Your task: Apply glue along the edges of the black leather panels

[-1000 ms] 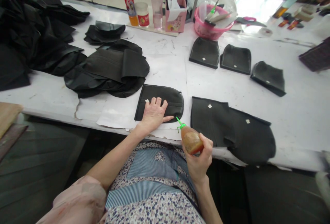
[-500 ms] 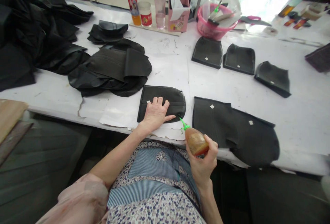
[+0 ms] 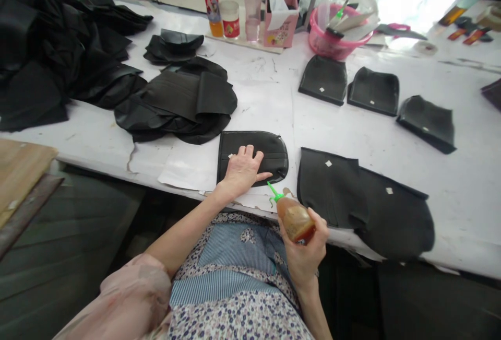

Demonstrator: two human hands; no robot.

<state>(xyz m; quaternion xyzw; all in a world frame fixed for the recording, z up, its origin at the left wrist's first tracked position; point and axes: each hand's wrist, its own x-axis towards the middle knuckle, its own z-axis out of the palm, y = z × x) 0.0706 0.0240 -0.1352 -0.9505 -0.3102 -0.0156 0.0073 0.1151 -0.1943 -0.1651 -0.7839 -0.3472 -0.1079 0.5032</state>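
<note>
My left hand (image 3: 245,168) lies with fingers spread on a black rounded leather-like piece (image 3: 270,144), pressing it to the white table near the front edge. A shiny line runs along the curved right rim of that piece. In my right hand (image 3: 307,251) is a squeeze bottle (image 3: 295,217) of amber liquid, likely glue, with a thin green nozzle. The bottle is tilted, and its tip points at the lower edge of the piece, close to my left thumb; whether it touches is hard to tell.
Two overlapping black pieces (image 3: 360,199) lie to the right, and three smaller ones (image 3: 373,89) behind them. Black stacks (image 3: 176,100) and a large heap (image 3: 58,53) cover the left. Drink bottles (image 3: 211,0), a tissue box (image 3: 282,21) and a pink basket (image 3: 338,42) stand at the back.
The bottle's nozzle has shifted left along the lower edge of the black piece, relative to it. My left hand stays on the piece. The whole view has shifted slightly.
</note>
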